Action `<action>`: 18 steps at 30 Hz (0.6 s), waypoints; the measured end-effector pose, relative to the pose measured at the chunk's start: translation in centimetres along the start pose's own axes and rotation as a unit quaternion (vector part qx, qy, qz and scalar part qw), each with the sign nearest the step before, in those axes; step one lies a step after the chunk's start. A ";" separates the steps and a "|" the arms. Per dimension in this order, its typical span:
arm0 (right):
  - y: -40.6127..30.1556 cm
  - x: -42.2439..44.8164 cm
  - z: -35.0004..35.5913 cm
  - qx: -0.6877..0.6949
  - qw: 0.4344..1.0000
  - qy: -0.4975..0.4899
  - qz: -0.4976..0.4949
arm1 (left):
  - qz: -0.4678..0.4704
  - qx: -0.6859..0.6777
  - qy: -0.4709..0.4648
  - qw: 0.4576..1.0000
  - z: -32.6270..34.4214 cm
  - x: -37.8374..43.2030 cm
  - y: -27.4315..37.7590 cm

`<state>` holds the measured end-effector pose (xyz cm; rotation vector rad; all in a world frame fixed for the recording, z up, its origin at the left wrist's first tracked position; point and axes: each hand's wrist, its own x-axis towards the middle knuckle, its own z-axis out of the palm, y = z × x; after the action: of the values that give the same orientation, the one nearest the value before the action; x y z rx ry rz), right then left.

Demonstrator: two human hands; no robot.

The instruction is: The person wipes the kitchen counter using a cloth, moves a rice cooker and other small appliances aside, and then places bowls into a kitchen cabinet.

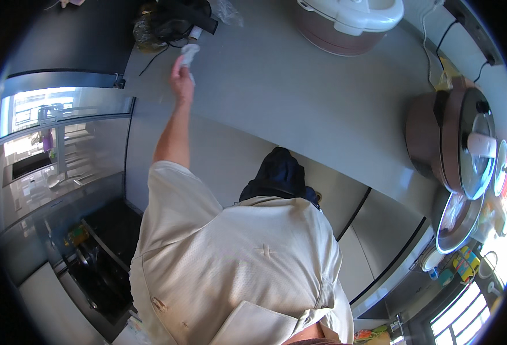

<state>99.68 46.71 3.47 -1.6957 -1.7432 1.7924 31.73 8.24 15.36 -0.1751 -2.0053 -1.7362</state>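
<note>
My left hand (182, 84) reaches out over the grey countertop (244, 86), its fingers closed around a crumpled white cloth or tissue (189, 52). Just beyond the cloth lies a heap of dark plastic bags (156, 26), with a black tube-like object (199, 17) on it and a small white cylinder (195, 32) beside it. A thin black cord (153, 61) trails from the heap across the counter. My right hand is out of view.
A rice cooker (350, 26) with a white lid stands at the back. To the right are a brown electric pot (430, 125) with a glass lid and a metal basin (443, 241). A dark appliance or cabinet (81, 43) borders the counter's left end. Below left, a dark drawer (102, 263) appears pulled out.
</note>
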 end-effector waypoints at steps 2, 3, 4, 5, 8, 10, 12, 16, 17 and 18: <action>-1.3 -0.2 3.2 -0.031 0.999 -0.018 -0.004 | -0.069 0.044 0.049 0.995 -3.4 5.4 -5.6; -2.2 -0.2 5.4 -0.046 0.999 -0.027 -0.005 | -0.075 0.045 0.047 0.995 -3.9 8.1 -8.4; -3.2 -0.3 7.7 -0.062 0.997 -0.038 -0.009 | -0.083 0.172 0.026 0.981 -4.4 10.9 -10.6; -4.4 -0.2 10.0 -0.083 0.995 -0.049 -0.015 | -0.089 0.295 0.005 0.951 -5.1 13.3 -12.8; -7.6 -1.3 16.9 -0.133 0.989 -0.057 -0.025 | 0.074 0.320 -0.050 0.943 -1.7 17.2 -11.9; -11.2 -2.1 20.5 -0.135 0.988 -0.066 -0.029 | 0.133 0.276 -0.092 0.947 -0.2 17.4 -11.2; -16.4 -2.9 22.7 -0.113 0.990 -0.079 -0.023 | 0.173 0.253 -0.107 0.946 1.1 15.5 -10.0; -16.5 -0.7 21.4 -0.205 0.968 -0.116 -0.084 | 0.210 0.193 -0.153 0.946 5.6 10.6 -2.6; -15.9 -0.1 21.1 -0.238 0.956 -0.126 -0.115 | 0.198 0.192 -0.181 0.944 6.6 8.9 -1.3; -15.5 0.3 20.9 -0.234 0.958 -0.127 -0.108 | 0.198 0.208 -0.209 0.935 7.7 7.0 0.1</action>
<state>75.29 39.17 8.84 -1.3721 -2.5160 1.6489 23.58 14.17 17.87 -0.8005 -2.3758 -1.0560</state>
